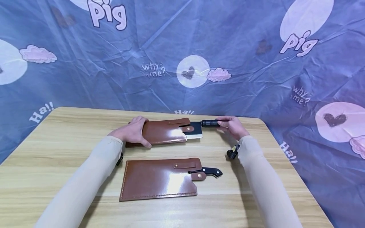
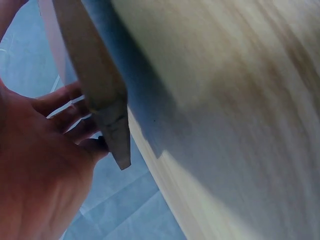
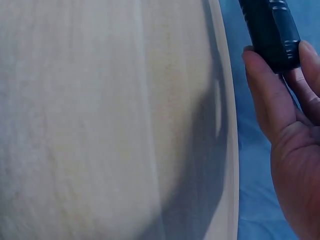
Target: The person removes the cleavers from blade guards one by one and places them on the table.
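Leather sheath (image 1: pixel 163 131) under my gripping left hand (image 1: pixel 132 131), cleaver (image 1: pixel 196 130) mostly sheathed, right hand (image 1: pixel 232 126) pinching its black handle (image 1: pixel 210 123); second sheathed cleaver (image 1: pixel 159 179) untouched on worktop (image 1: pixel 57 152).

Looked like a staged recording corner in a home, not a kitchen or workshop. A light wooden folding table (image 1: pixel 57 148) stood against a blue cartoon-print cloth backdrop (image 1: pixel 182 47) with "pig", "why me?" and heart motifs; the cloth hung behind the table and draped down past its right edge.
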{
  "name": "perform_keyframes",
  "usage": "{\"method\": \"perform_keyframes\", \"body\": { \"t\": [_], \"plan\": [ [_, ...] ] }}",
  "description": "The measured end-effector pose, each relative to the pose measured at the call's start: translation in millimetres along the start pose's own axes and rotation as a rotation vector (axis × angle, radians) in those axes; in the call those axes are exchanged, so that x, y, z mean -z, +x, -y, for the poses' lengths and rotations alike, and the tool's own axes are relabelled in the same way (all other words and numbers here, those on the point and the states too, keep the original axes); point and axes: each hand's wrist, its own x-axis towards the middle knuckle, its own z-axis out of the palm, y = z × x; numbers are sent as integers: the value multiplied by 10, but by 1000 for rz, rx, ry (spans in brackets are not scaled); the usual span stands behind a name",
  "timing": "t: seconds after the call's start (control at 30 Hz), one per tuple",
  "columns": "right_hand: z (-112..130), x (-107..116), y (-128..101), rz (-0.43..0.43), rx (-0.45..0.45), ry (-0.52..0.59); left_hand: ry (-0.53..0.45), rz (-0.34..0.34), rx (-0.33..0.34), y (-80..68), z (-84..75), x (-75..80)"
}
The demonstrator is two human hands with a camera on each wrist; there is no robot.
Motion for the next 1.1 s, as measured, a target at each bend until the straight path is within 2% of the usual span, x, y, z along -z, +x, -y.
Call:
{"method": "perform_keyframes", "body": {
  "t": [0.43,0.83,1.1],
  "plan": [
    [-39,-3,38,13,17,-49,-5,-8,-12,-29,5,5],
    [-56,97,14,31,4,-18,14,-5,-15,-2,9,-1],
    [-66,124,-19,30,48,-3,12,-15,-15,-28,19,0]
  ]
}}
